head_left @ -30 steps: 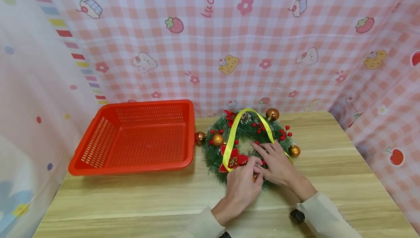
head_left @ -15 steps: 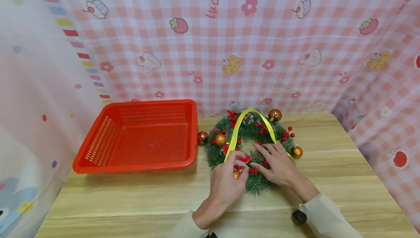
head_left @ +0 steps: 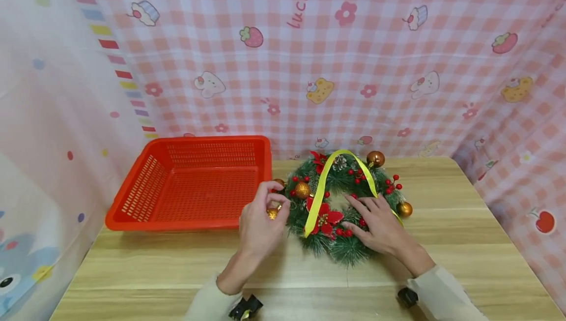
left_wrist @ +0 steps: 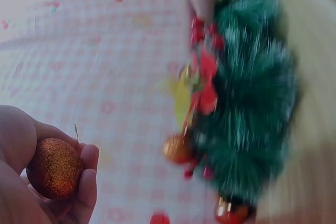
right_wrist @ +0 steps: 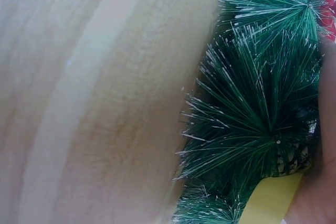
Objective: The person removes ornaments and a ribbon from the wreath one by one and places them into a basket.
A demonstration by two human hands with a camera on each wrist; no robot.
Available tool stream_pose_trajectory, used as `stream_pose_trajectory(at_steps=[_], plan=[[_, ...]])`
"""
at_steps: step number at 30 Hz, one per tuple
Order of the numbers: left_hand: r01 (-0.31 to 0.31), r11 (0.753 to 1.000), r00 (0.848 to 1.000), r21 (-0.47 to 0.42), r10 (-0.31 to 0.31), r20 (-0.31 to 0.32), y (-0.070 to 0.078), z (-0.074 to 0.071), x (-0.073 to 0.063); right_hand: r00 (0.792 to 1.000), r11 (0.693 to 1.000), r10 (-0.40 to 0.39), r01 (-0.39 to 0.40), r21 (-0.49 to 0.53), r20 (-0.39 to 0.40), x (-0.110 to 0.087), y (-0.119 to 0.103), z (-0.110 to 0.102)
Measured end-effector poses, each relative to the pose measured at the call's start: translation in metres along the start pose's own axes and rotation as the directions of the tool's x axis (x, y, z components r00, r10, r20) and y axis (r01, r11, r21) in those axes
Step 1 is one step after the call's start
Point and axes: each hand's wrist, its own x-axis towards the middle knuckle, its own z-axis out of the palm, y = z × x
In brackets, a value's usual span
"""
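My left hand (head_left: 262, 225) holds a glittery orange-gold bauble (left_wrist: 55, 169) in its curled fingers, between the basket and the wreath. A short thread loop stands up from the bauble in the left wrist view. The green Christmas wreath (head_left: 349, 252) lies on the table, trimmed with red poinsettias (head_left: 325, 218), berries, a pinecone and several gold baubles. A yellow ribbon (head_left: 325, 178) arches over it. My right hand (head_left: 382, 225) rests on the wreath's right front part with its fingers spread. In the right wrist view, pine tufts (right_wrist: 262, 114) and a piece of ribbon lie beside that hand.
A red plastic basket (head_left: 185, 225) with slotted walls stands on the left of the wooden table (head_left: 177, 267), close to the wreath. Behind the table hangs a pink checked curtain (head_left: 274, 80). A black strap (head_left: 245, 306) shows at my left wrist.
My left hand has drawn the bauble from the wreath's front away to the left, towards the basket. The right hand has stayed on the wreath. The head view has shifted slightly.
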Motion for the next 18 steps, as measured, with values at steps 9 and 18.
stream_pose_trajectory(at_steps=[9,18], plan=[[0.104,0.994,0.99,0.016,-0.102,-0.095,-0.045,-0.052,0.025,1.0,1.0,-0.018,0.018,-0.011,-0.019,0.0,-0.001,0.002],[0.156,0.987,0.983,-0.031,-0.158,-0.094,-0.084,-0.08,0.041,1.0,1.0,-0.013,0.013,-0.016,-0.012,0.0,0.0,0.001]])
